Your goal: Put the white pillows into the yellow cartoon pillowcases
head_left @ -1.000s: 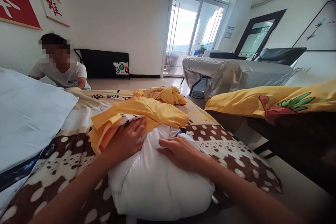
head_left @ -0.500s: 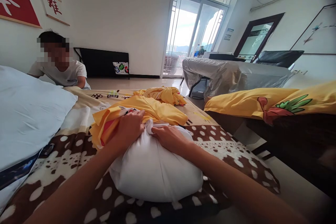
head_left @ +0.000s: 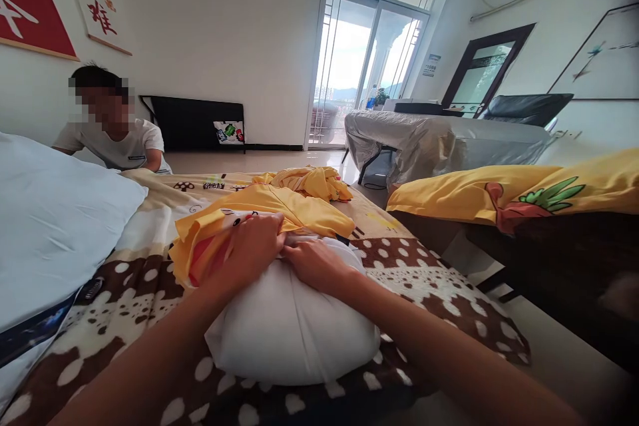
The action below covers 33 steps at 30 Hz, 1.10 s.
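A plump white pillow point(head_left: 294, 329) lies on the bed in front of me, its far end gathered. My right hand point(head_left: 317, 265) is closed on that gathered end, fingertips pinching the white fabric. Just left of it, my left hand point(head_left: 257, 239) is closed on the edge of a yellow pillowcase point(head_left: 309, 208) with a cartoon print. The fingertips of both hands meet at the pillow's end. What exactly lies under the left fingers is partly hidden. The pillowcase spreads flat beyond the pillow and out to the left of my left hand.
A brown and cream patterned blanket point(head_left: 144, 279) covers the bed. Crumpled yellow cloth point(head_left: 314, 181) lies farther back. A large white pillow point(head_left: 54, 213) is at left, near a dark remote point(head_left: 93, 288). A person point(head_left: 120, 146) sits beyond the bed. At right is a yellow carrot-print pillow point(head_left: 449, 193).
My left hand has shifted right, bringing the pillowcase edge up against my right hand. The white tuft that showed between the hands is now mostly covered.
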Motion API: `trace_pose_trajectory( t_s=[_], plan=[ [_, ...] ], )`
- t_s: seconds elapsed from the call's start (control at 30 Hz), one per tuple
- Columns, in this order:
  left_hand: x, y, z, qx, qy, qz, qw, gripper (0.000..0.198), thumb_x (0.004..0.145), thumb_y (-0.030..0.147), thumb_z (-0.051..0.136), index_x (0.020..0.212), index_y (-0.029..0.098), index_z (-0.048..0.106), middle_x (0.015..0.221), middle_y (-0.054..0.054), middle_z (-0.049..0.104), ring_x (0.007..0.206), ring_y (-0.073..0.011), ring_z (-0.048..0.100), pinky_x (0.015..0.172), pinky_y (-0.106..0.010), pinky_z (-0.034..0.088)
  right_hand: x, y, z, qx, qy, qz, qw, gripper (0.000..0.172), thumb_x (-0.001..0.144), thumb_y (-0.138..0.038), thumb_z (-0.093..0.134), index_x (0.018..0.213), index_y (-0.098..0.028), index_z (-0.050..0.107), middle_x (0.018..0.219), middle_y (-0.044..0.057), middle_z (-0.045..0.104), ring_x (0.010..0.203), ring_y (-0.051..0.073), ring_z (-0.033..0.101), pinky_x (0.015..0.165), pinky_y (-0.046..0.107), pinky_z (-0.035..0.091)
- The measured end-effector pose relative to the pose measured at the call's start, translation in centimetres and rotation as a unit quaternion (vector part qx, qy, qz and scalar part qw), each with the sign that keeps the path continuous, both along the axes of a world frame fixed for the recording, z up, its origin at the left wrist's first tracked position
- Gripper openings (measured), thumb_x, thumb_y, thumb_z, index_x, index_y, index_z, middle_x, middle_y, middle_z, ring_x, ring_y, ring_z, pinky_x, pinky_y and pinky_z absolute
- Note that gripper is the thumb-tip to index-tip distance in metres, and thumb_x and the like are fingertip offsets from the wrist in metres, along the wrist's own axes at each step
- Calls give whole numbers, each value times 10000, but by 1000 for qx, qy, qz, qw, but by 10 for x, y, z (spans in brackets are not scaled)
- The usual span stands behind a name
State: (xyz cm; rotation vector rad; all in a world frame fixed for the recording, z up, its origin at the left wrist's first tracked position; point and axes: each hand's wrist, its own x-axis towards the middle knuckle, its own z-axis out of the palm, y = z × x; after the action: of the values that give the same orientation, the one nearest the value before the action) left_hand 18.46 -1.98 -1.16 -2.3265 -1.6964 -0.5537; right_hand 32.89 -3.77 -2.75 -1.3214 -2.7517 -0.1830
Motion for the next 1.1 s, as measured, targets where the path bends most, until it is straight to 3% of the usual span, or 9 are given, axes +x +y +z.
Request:
trace_pose_trajectory(
  t_s=[0.1,0.2,0.3,0.43,0.67,0.77,0.97,1.03,1.1],
  plan=[
    [-1,-1,7,33,30,-10,999,249,900,248,305,832,180,534,813,-99,643,768,-250,601,652,-345,337,5,-2,-2,19,12,-2,1000,290,925,-205,359,1074,-242,606,931,60,686,824,201,636,682,296,415],
    [-6,-3,10,16,60,-51,997,224,911,278,335,886,179,534,871,-89,648,767,-235,612,637,-321,365,8,-6,-3,26,0,-13,1000,278,922,-209,363,1045,-224,611,873,61,682,774,197,628,660,288,406],
    [-13,-8,9,-14,89,-92,992,181,896,276,383,872,187,539,869,-64,651,730,-217,614,620,-304,393,8,-9,-2,16,4,-29,999,274,923,-214,369,1061,-227,606,889,54,685,760,185,626,654,276,393],
    [-20,-12,4,-25,105,-93,990,178,852,242,430,937,167,567,951,-110,657,856,-283,619,702,-365,439,6,-7,-2,9,12,-35,999,264,941,-259,365,1011,-222,617,914,56,685,784,178,623,648,268,370],
    [-21,-8,-7,-71,96,-122,985,170,766,221,505,867,142,618,893,-141,680,810,-297,642,805,-435,433,9,-14,-9,9,13,-11,1000,225,926,-227,394,942,-195,617,840,48,677,696,159,598,588,261,318],
    [-21,-3,-12,-75,52,-105,990,201,798,152,420,824,133,619,835,-146,677,769,-272,632,746,-392,426,10,-20,-10,26,14,-16,999,231,935,-228,383,923,-197,611,814,41,668,661,154,581,573,270,303],
    [-21,8,-7,-77,-117,-102,985,205,827,255,420,681,177,541,713,-36,629,665,-158,533,633,-271,375,10,-24,-8,59,21,14,998,223,951,-236,382,919,-194,599,796,39,650,661,148,560,572,284,304],
    [-20,5,-2,-86,-183,-111,973,215,830,298,407,673,177,492,674,-10,574,643,-140,500,614,-254,375,11,-23,-7,69,49,29,996,213,950,-223,388,921,-194,597,797,32,644,675,139,551,593,274,320],
    [-22,0,2,-134,-292,-124,939,218,816,348,422,687,179,467,668,11,530,630,-129,481,575,-235,369,15,-22,-5,74,90,39,992,205,949,-216,397,907,-196,597,818,25,641,696,133,545,621,262,339]
  ],
)
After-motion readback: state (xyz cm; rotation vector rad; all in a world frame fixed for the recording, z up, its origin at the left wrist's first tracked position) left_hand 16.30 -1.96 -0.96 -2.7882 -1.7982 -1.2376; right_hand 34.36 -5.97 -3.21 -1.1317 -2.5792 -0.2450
